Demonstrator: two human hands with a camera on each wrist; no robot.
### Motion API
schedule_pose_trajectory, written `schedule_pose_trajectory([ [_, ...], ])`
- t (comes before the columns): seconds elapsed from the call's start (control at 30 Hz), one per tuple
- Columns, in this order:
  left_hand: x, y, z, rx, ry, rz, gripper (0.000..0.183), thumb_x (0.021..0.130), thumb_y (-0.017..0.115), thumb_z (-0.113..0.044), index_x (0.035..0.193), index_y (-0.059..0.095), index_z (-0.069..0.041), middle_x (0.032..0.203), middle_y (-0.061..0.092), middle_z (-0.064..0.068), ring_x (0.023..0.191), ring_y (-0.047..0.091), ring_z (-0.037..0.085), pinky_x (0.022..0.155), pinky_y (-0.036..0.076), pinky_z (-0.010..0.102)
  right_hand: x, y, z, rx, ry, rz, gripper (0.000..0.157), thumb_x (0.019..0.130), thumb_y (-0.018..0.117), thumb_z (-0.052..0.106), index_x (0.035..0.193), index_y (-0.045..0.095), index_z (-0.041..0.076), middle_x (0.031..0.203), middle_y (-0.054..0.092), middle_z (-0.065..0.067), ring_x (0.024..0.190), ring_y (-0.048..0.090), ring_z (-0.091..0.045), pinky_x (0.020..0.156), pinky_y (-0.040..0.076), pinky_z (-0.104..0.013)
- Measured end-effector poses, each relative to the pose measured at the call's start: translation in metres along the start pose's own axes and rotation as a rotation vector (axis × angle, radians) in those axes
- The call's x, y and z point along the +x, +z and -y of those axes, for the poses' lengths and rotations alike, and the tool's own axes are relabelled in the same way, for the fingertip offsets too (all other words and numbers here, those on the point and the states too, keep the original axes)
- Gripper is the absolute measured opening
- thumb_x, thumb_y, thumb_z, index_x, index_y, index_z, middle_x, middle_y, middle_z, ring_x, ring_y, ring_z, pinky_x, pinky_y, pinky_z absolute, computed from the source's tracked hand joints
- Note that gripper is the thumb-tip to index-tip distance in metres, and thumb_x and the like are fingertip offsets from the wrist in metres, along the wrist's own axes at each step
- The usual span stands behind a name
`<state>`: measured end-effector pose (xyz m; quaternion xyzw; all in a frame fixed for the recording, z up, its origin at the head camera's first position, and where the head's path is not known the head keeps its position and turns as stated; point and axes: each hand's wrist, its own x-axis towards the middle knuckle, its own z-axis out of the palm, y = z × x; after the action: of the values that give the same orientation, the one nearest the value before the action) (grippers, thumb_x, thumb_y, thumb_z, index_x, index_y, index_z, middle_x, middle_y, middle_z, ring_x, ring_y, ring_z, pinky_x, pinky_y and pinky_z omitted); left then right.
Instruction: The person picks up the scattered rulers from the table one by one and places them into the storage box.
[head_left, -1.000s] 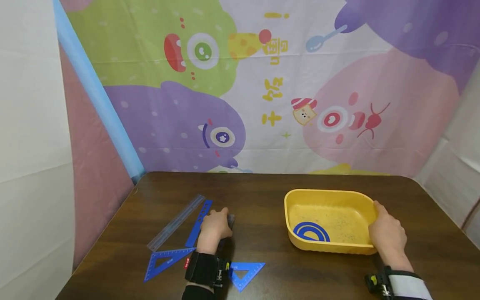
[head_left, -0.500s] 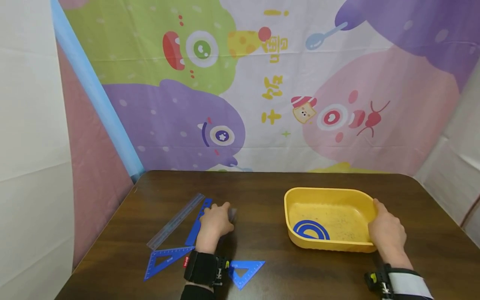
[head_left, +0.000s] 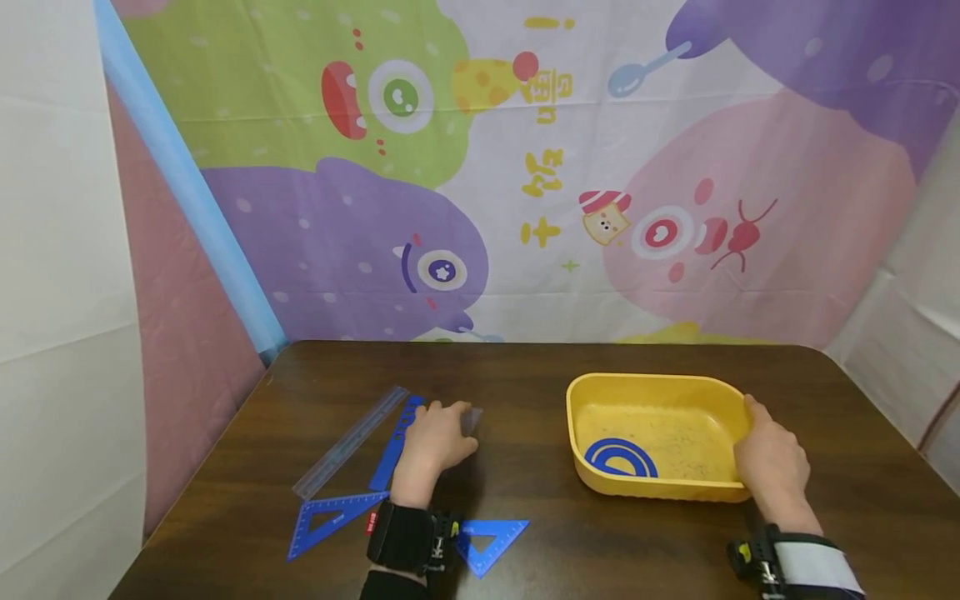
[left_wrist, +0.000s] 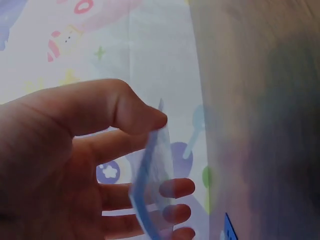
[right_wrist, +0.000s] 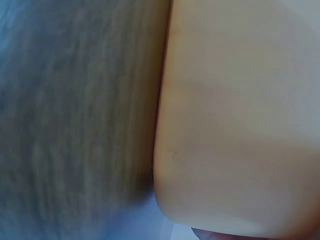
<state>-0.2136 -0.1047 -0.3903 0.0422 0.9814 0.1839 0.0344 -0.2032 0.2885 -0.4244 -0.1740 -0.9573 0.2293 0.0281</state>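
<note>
My left hand (head_left: 431,442) is raised over the left half of the table. It pinches a thin clear plastic sheet-like piece (left_wrist: 155,170) between thumb and fingers; the fingertips show through it, and its full outline is hidden. My right hand (head_left: 772,467) grips the right end of a yellow plastic tub (head_left: 690,492). Inside the tub, at its front left, lies a blue protractor (head_left: 621,458). Beside the left hand are a blue ruler (head_left: 390,458) and a clear ruler (head_left: 351,443). Blue set squares lie nearer: one set square (head_left: 303,533) left of the wrist, another set square (head_left: 502,542) right of it.
All this is on a dark brown wooden table (head_left: 525,450). A cartoon-printed cloth (head_left: 525,317) hangs behind its far edge. A small red tag or label (head_left: 371,522) shows beside the left wrist strap.
My left hand has shifted slightly right and away, and the clear piece shows more beyond its fingers. The right hand and the tub stay in place.
</note>
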Motion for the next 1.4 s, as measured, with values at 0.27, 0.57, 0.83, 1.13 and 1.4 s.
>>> schedule_pose_trajectory([
  [0.27,-0.001,-0.002,-0.007,-0.048,0.050,0.025,0.052,0.079,0.061,-0.022,0.128,0.052,-0.010,0.122,0.056,0.017,0.120,0.040,0.043,0.096,0.034,0.052,0.000,-0.001,0.001,0.014,0.022,0.025,0.060,0.090,0.039,0.002,0.144,0.013,0.001,0.121,0.039,-0.038,0.065,0.045,-0.032,0.058,0.039,-0.037],
  [0.57,0.001,0.001,-0.009,-0.025,0.123,-0.022,0.046,0.080,0.059,-0.022,0.123,0.056,-0.007,0.112,0.062,0.014,0.111,0.049,0.035,0.100,0.031,0.048,0.000,-0.001,0.001,0.015,0.006,0.018,0.059,0.090,0.039,0.003,0.143,0.014,0.000,0.122,0.040,-0.038,0.068,0.047,-0.033,0.061,0.041,-0.042],
  [0.83,0.000,0.004,-0.011,-0.012,0.195,-0.088,0.032,0.081,0.056,-0.022,0.106,0.064,-0.004,0.094,0.066,0.012,0.096,0.055,0.032,0.094,0.037,0.046,0.000,-0.001,0.000,0.011,0.012,0.023,0.059,0.090,0.039,0.003,0.144,0.014,0.001,0.123,0.039,-0.038,0.068,0.047,-0.033,0.060,0.041,-0.042],
  [1.13,-0.002,0.004,-0.019,-0.045,0.199,-0.147,0.030,0.081,0.055,-0.023,0.103,0.065,-0.006,0.099,0.062,0.014,0.094,0.054,0.037,0.082,0.043,0.046,0.000,-0.001,0.001,0.012,0.008,0.015,0.059,0.091,0.040,0.003,0.143,0.014,0.000,0.120,0.040,-0.037,0.066,0.047,-0.033,0.060,0.042,-0.042],
  [1.4,0.000,0.005,-0.023,-0.048,0.203,-0.176,0.025,0.080,0.055,-0.024,0.097,0.064,-0.009,0.095,0.058,0.011,0.084,0.056,0.030,0.073,0.045,0.040,-0.001,0.000,0.000,0.017,0.009,0.016,0.059,0.091,0.040,0.003,0.143,0.014,0.000,0.121,0.040,-0.037,0.067,0.046,-0.033,0.062,0.042,-0.044],
])
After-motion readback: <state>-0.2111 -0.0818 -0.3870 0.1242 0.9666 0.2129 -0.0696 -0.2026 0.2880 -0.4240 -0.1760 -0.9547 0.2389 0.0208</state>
